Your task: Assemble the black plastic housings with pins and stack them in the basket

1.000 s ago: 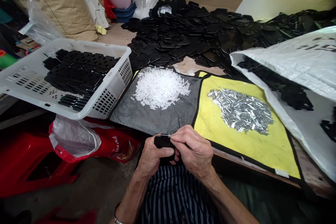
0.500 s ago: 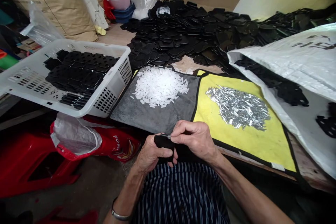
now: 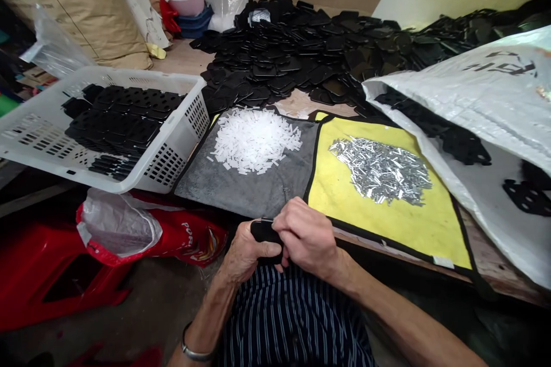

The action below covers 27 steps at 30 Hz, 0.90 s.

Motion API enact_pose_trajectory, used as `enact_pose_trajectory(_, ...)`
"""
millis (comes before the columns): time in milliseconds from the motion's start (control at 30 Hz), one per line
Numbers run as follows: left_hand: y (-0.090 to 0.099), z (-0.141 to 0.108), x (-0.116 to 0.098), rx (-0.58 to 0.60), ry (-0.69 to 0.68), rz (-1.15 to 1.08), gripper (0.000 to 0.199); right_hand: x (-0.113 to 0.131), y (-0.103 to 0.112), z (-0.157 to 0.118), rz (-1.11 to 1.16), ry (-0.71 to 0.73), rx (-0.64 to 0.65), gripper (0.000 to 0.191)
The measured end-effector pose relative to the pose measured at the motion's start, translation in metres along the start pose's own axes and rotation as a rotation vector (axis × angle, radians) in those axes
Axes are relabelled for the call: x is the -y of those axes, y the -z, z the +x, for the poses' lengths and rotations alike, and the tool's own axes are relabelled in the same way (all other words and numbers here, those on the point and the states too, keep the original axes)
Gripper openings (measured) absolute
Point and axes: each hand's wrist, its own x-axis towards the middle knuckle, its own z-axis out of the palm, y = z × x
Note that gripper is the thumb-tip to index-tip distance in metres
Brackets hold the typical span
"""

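My left hand [image 3: 247,250] grips a flat black plastic piece [image 3: 264,232] low over my lap, just off the table's front edge. My right hand [image 3: 306,238] is closed over the piece's upper edge, its fingertips pressed against it. Whatever those fingertips pinch is hidden. A heap of small white plastic strips [image 3: 255,140] lies on a grey cloth [image 3: 241,189]. A heap of short silver metal pieces [image 3: 381,171] lies on a yellow cloth [image 3: 379,223] with a black border, just beyond my right hand.
A white slotted plastic basket [image 3: 172,149] holds black pieces at left. A large pile of black pieces [image 3: 293,63] covers the table behind the cloths. A white woven sack [image 3: 473,120] with black pieces lies at right. A red stool [image 3: 51,275] and red bag [image 3: 189,235] sit at lower left.
My right hand has closed down over the piece's top edge, covering the small silver bit seen there earlier. Both hands stay close together, and the view has shifted slightly.
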Motion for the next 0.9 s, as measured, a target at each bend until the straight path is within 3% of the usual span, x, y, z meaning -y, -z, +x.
enact_pose_trajectory(67,-0.002,0.0,0.001,-0.033,-0.03,0.013,0.022,-0.001,-0.002,-0.003,-0.051,0.087,-0.031,0.021)
enact_pose_trajectory(133,-0.003,-0.002,0.002,-0.029,-0.015,0.01,0.023,-0.002,0.003,-0.003,-0.05,-0.002,-0.013,0.017)
enact_pose_trajectory(233,-0.007,-0.008,0.003,0.083,0.078,-0.05,0.023,-0.001,0.023,0.002,0.104,-0.206,0.218,0.015)
enact_pose_trajectory(333,-0.011,-0.015,0.005,0.196,0.165,-0.153,0.023,0.002,0.046,0.005,0.146,-0.089,0.401,0.016)
enact_pose_trajectory(467,-0.021,-0.023,0.013,0.283,0.282,-0.272,0.019,0.01,0.056,-0.003,-0.073,0.219,0.353,0.018)
enact_pose_trajectory(567,-0.034,-0.03,0.021,0.272,0.322,-0.278,0.018,0.018,0.052,-0.019,-0.277,0.357,0.283,0.025)
enact_pose_trajectory(667,-0.048,-0.032,0.029,0.22,0.332,-0.2,0.019,0.019,0.059,-0.037,-0.326,0.324,0.267,0.027)
enact_pose_trajectory(733,-0.055,-0.03,0.03,0.208,0.358,-0.128,0.022,0.009,0.083,-0.044,-0.287,0.176,0.273,0.024)
enact_pose_trajectory(800,-0.056,-0.026,0.028,0.204,0.358,-0.054,0.027,-0.006,0.126,-0.046,-0.349,-0.067,0.131,0.018)
enact_pose_trajectory(900,-0.051,-0.02,0.019,0.133,0.301,0.008,0.027,-0.026,0.208,-0.039,-0.657,-0.419,-0.474,0.016)
